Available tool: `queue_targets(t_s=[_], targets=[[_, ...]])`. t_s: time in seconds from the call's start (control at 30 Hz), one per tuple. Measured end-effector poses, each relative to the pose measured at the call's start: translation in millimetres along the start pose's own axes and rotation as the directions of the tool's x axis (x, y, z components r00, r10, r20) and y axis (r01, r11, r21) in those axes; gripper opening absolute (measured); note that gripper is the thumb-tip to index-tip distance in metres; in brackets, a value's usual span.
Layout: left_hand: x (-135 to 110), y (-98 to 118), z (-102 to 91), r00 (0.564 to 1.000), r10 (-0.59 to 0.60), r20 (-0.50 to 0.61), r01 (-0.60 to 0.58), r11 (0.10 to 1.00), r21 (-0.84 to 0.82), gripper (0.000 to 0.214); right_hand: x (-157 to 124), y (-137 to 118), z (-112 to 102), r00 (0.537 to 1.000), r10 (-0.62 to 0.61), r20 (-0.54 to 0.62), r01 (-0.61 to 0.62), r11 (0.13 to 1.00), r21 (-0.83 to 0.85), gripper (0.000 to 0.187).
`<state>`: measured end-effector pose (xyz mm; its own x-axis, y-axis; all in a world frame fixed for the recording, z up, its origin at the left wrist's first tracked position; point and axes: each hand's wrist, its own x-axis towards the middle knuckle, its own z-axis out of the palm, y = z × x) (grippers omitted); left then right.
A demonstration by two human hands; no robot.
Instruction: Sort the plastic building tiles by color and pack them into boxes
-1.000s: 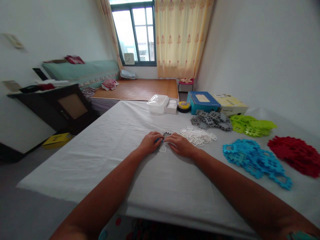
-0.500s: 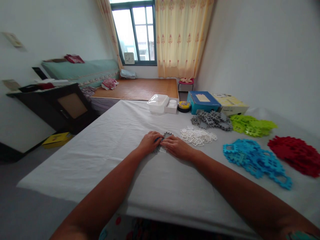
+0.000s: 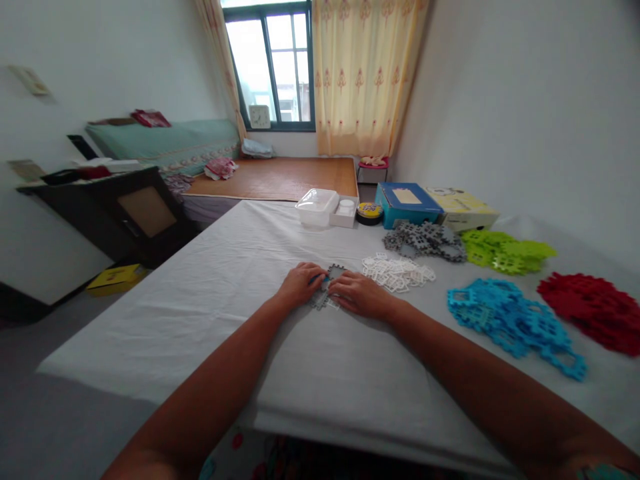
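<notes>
Both my hands rest on the white tablecloth (image 3: pixel 200 320) at the middle of the table, pressed close together over a small grey interlocking foam piece (image 3: pixel 334 272). My left hand (image 3: pixel 301 283) covers its left side, fingers curled down onto it, with a bit of blue showing under the fingertips. My right hand (image 3: pixel 361 294) lies over its right side, fingers bent onto the piece. Most of the piece is hidden under the two hands.
Right of my hands lie heaps of foam pieces: white (image 3: pixel 399 273), grey (image 3: pixel 425 241), green (image 3: pixel 505 250), blue (image 3: pixel 515 325), red (image 3: pixel 595 310). At the far edge stand a clear plastic box (image 3: pixel 317 206), a round tin (image 3: pixel 369 213), a blue box (image 3: pixel 405 203) and a yellow box (image 3: pixel 463 207). A bed and dark cabinet stand at the left.
My right hand has slid a little left, closer to my left hand, covering the white piece that showed between them. The view shifted slightly.
</notes>
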<state>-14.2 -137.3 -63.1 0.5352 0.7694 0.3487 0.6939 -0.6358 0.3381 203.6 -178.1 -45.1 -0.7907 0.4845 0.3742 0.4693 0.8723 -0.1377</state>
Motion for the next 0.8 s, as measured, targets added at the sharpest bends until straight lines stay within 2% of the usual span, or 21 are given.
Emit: queue_targets(t_s=[0.1, 0.17, 0.3, 0.4, 0.6, 0.7, 0.8], targets=[[-0.2, 1.6, -1.3, 1.000, -0.011, 0.007, 0.011, 1.000, -0.001, 0.029, 2.5, -0.9, 5.1, 1.000, -0.028, 0.003, 0.028, 0.999, 0.021, 0.023], [-0.6, 2.5, -1.9, 1.000, -0.016, 0.011, 0.016, 1.000, -0.002, 0.028, 3.6, 0.1, 8.5, 0.999, -0.033, 0.008, 0.032, 0.999, 0.036, 0.018], [-1.1, 2.3, -1.8, 1.000, -0.002, 0.004, 0.002, 1.000, -0.004, 0.028, 1.8, 2.4, 8.5, 1.000, 0.014, -0.024, -0.012, 0.994, 0.106, 0.010], [-1.2, 1.3, -1.2, 1.000, -0.003, 0.001, 0.003, 1.000, -0.004, 0.029, -0.8, 2.3, 6.2, 0.998, 0.046, -0.051, -0.039, 0.990, 0.137, 0.011], [-0.6, 1.1, -2.1, 1.000, -0.004, 0.015, 0.004, 1.000, -0.016, 0.028, -0.5, 0.8, 6.7, 0.987, 0.123, -0.108, -0.114, 0.990, 0.086, 0.015], [-0.4, 1.9, -3.3, 1.000, -0.008, 0.023, 0.009, 1.000, -0.021, 0.029, 0.4, 3.8, 1.9, 0.955, 0.208, -0.212, -0.212, 0.977, 0.004, 0.012], [-0.4, 2.4, -4.2, 0.999, -0.015, 0.029, 0.015, 1.000, -0.024, 0.029, -1.9, 14.3, -10.0, 0.873, 0.351, -0.340, -0.394, 0.917, -0.063, 0.013]])
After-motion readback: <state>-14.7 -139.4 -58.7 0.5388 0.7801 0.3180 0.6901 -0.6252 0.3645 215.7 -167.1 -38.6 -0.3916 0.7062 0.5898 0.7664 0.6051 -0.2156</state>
